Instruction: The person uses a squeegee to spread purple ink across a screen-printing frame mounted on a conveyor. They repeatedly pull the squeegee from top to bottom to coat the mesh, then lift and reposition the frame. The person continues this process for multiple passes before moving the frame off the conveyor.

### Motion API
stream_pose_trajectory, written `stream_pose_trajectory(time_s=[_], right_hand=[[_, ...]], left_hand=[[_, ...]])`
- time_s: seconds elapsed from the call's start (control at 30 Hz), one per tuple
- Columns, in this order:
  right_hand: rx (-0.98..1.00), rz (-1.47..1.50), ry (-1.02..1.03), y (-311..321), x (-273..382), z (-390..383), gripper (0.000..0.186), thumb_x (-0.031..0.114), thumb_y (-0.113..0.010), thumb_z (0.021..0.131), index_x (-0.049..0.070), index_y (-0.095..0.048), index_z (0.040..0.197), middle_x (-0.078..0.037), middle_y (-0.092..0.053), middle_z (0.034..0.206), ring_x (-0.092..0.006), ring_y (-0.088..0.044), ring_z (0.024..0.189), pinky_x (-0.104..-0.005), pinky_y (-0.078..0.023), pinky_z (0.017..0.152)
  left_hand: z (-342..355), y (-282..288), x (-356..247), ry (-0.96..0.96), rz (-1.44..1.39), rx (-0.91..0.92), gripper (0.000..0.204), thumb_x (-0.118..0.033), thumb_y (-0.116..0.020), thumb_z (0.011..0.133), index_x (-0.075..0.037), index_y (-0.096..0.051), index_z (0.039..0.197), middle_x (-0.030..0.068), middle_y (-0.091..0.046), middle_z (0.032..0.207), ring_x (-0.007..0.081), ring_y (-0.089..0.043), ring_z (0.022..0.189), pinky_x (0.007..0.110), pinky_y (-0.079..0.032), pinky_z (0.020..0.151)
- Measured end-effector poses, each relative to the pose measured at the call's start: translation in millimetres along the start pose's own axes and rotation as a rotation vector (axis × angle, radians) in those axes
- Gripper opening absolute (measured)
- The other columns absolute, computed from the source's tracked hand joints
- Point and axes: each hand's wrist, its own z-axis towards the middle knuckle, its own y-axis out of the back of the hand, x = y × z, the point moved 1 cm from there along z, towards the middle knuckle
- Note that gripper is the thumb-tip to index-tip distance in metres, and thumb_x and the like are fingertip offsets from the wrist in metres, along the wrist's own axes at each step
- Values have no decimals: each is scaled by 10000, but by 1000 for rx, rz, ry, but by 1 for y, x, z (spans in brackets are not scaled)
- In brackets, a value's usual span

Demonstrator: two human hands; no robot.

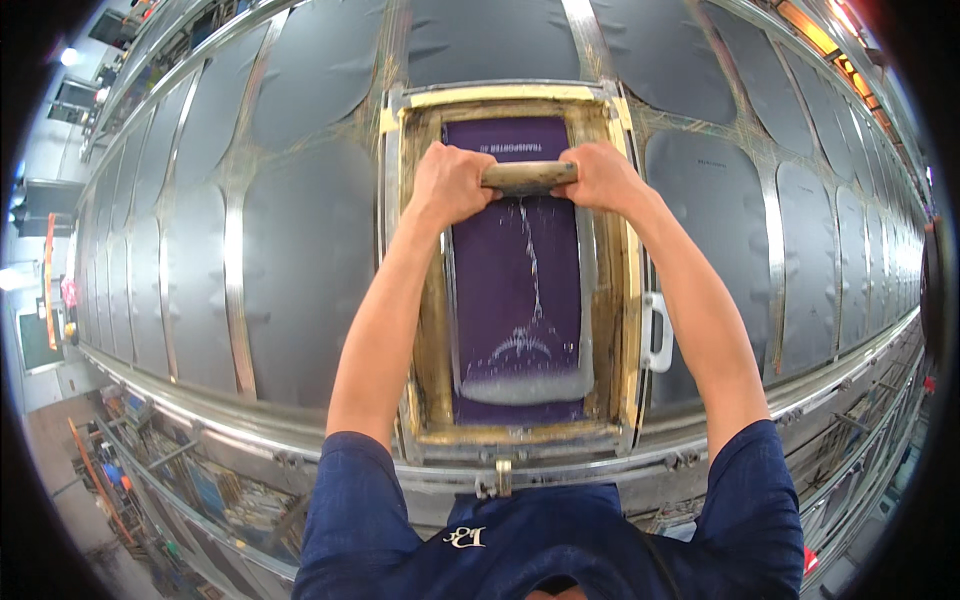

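Note:
Across the far part of a purple printing screen (500, 270) lies a squeegee (530, 175) with a worn, light-coloured handle. My left hand (450, 183) is wrapped round its left end, and my right hand (607, 177) grips the right end. Both arms reach forward, stretched over the screen. Whitish, translucent ink (530, 386) forms a band along the near end of the mesh, with a thin drip line running from the squeegee toward it. A yellowish taped frame (632, 330) surrounds the mesh. The squeegee's blade is mostly hidden under the handle.
Rows of dark grey fabric pieces (305, 270) cover the long printing table on both sides. A white handle (656, 333) sticks out from the frame's right side. Along the near edge runs a metal rail (690, 455), with a small clamp (503, 478) in front of me.

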Motion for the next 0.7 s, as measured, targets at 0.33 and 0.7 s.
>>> stream_pose_trajectory(time_s=[0.33, 0.7], right_hand=[[-11, 3, 98, -90, 89, -259, 284, 205, -835, 706, 62, -757, 939, -142, -709, 840, -332, -675, 922, -461, -514, 881], [-661, 180, -699, -76, -34, -234, 346, 352, -620, 1008, 13, -686, 996, -168, -711, 984, -378, -647, 947, -450, -498, 870]], left_hand=[[-257, -59, -112, -101, -42, -77, 223, -118, -817, 641, -150, -704, 831, 23, -708, 793, 234, -653, 761, 388, -420, 818], [-287, -62, -128, -64, 132, -5, 281, -115, -795, 648, -143, -722, 918, -8, -710, 953, 203, -644, 968, 377, -428, 915]])
